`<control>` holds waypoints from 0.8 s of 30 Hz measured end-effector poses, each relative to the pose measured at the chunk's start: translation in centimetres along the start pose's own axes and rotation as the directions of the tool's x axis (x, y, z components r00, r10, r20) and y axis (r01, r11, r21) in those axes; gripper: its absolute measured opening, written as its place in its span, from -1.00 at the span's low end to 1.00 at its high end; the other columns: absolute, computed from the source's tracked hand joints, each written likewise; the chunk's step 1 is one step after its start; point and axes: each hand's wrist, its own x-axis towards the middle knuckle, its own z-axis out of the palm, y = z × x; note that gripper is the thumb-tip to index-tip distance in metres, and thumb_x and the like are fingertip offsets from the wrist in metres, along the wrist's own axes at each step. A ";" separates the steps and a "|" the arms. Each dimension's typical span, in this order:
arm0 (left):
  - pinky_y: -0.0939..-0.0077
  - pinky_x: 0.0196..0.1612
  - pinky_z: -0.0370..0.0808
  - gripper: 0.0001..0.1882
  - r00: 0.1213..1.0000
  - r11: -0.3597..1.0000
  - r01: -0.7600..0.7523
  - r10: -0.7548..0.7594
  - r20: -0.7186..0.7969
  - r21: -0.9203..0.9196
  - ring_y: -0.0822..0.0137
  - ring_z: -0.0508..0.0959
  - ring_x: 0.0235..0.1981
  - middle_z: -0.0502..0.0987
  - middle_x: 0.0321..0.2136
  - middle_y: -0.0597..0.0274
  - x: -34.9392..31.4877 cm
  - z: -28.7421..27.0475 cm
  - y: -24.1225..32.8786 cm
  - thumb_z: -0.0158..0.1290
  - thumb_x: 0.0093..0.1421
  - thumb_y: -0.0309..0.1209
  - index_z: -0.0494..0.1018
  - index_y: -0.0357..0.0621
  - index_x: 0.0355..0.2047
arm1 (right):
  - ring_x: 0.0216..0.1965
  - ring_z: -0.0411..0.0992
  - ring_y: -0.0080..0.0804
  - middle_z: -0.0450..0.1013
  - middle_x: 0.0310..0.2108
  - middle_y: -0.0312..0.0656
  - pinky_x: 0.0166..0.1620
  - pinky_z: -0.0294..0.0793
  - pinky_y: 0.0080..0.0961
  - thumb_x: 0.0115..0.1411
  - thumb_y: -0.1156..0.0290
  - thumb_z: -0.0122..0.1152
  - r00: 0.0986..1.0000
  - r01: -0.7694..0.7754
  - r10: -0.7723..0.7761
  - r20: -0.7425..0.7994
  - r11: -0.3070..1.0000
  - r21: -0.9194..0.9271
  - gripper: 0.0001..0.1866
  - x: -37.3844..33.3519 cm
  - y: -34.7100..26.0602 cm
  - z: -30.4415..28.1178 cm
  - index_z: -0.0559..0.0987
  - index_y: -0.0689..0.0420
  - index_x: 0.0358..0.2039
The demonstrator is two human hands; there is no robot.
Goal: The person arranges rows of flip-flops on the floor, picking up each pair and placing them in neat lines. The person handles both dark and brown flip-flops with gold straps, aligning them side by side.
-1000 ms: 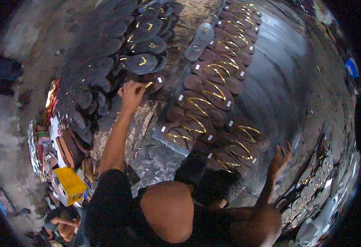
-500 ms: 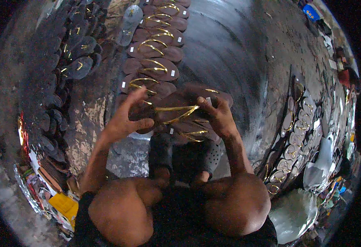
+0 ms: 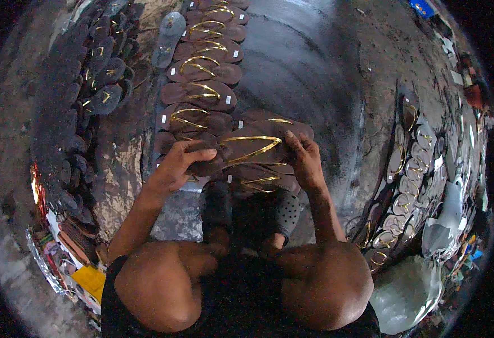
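— Our left hand [image 3: 175, 168] and right hand [image 3: 305, 161] both grip the brown flat sandal with gold straps [image 3: 251, 147], just above the floor stack [image 3: 261, 180].

— If we shift carelessly, we knock the far row of brown sandals [image 3: 202, 73] askew.

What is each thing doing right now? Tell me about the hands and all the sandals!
Left hand: gripping one end of the held sandal.
Right hand: gripping the other end.
Held sandal: brown, gold straps, lifted.
Row of brown sandals: lying flat, overlapping.
Dark soles: lying spread out.
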 end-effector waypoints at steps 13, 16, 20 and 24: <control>0.40 0.04 0.58 -0.55 0.972 0.931 0.057 -0.134 -0.191 -0.361 0.32 0.62 -0.05 0.62 -0.09 0.19 5.5 1.9 1.1 0.28 0.16 -0.43 0.52 -0.23 0.07 | -0.11 0.52 -0.48 0.59 -0.07 -0.21 0.00 0.51 -0.52 0.40 0.19 0.23 0.967 0.183 -0.183 -0.176 0.983 -0.017 -0.55 0.6 -1.4 -1.3 0.53 0.23 0.15; 0.37 0.01 0.61 -0.59 0.975 0.931 -0.093 0.012 -0.224 -0.353 0.30 0.64 -0.08 0.63 -0.11 0.18 8.6 1.3 1.8 0.28 0.16 -0.46 0.54 -0.22 0.03 | -0.08 0.51 -0.49 0.59 -0.06 -0.23 0.01 0.52 -0.49 0.41 0.24 0.22 0.966 0.254 -0.255 -0.034 0.967 -0.034 -0.54 2.1 -5.0 -2.6 0.49 0.24 0.21; 0.33 -0.06 0.66 -0.63 0.971 0.835 -0.124 -0.008 -0.238 -0.536 0.30 0.66 -0.13 0.63 -0.13 0.18 12.9 1.2 4.4 0.28 0.16 -0.44 0.55 -0.23 -0.02 | -0.07 0.54 -0.46 0.59 -0.07 -0.20 0.03 0.55 -0.45 0.38 0.33 0.24 0.952 0.301 -0.304 0.028 0.950 0.087 -0.52 3.5 -8.8 -3.6 0.46 0.25 0.24; 0.32 -0.10 0.69 -0.55 0.949 0.881 -0.069 -0.087 -0.303 -0.468 0.29 0.66 -0.15 0.63 -0.15 0.12 17.7 1.3 2.7 0.38 0.10 -0.46 0.52 -0.25 0.00 | -0.12 0.57 -0.42 0.58 -0.05 -0.14 0.00 0.59 -0.47 0.35 0.45 0.26 0.956 0.295 -0.284 -0.080 0.926 0.237 -0.50 9.5 -6.2 -5.8 0.43 0.27 0.26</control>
